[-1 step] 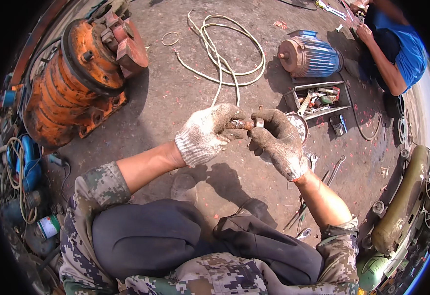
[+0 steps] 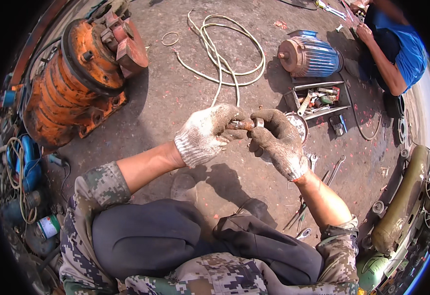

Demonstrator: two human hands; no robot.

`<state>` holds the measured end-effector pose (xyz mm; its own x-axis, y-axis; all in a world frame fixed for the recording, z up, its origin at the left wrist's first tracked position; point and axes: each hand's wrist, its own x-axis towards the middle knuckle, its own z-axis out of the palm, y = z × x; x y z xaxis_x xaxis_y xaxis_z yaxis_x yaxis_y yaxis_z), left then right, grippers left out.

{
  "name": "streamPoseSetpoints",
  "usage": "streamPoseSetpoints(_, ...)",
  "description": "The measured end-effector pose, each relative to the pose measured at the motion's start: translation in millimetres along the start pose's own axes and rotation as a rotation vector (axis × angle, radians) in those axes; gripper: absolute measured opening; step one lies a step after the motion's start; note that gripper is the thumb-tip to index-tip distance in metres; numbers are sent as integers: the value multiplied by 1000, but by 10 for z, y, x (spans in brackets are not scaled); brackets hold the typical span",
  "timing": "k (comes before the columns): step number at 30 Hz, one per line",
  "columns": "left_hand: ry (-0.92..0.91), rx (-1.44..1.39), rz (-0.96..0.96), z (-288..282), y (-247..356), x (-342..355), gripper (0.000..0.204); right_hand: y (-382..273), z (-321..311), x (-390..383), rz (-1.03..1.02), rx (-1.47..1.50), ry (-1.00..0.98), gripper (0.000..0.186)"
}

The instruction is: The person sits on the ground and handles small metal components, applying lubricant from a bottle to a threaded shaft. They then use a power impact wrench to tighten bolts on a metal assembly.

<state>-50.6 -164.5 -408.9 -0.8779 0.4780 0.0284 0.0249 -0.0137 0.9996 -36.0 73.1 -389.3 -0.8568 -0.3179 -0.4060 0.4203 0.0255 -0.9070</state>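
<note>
In front of my knees, both gloved hands meet over a rusty threaded bolt (image 2: 240,126). My left hand (image 2: 206,132), in a white knit glove dirty at the fingers, is closed round the bolt's left end. At the other end sits a shiny metal nut (image 2: 259,122), pinched between the thumb and fingers of my right hand (image 2: 282,145). This right glove is browner and heavily soiled. The bolt lies roughly level, its bare rusty thread showing between the hands. My left fingers cover the rest of it.
A big orange machine (image 2: 84,78) stands at left. Pale cable (image 2: 259,59) lies coiled ahead. At right are a blue motor (image 2: 318,56), a metal toolbox (image 2: 345,101), a wrench (image 2: 336,169) and a gas cylinder (image 2: 404,201). A person in blue (image 2: 401,54) crouches at upper right.
</note>
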Motion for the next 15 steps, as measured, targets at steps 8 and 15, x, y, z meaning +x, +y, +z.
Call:
streamPoseSetpoints(8, -17, -45, -581, -21, 307, 91, 31, -61, -84, 30, -416, -468, 18, 44)
streamPoseSetpoints(15, 45, -231, -196, 107, 153, 19, 35, 18, -81, -33, -291, -305, -4, 46)
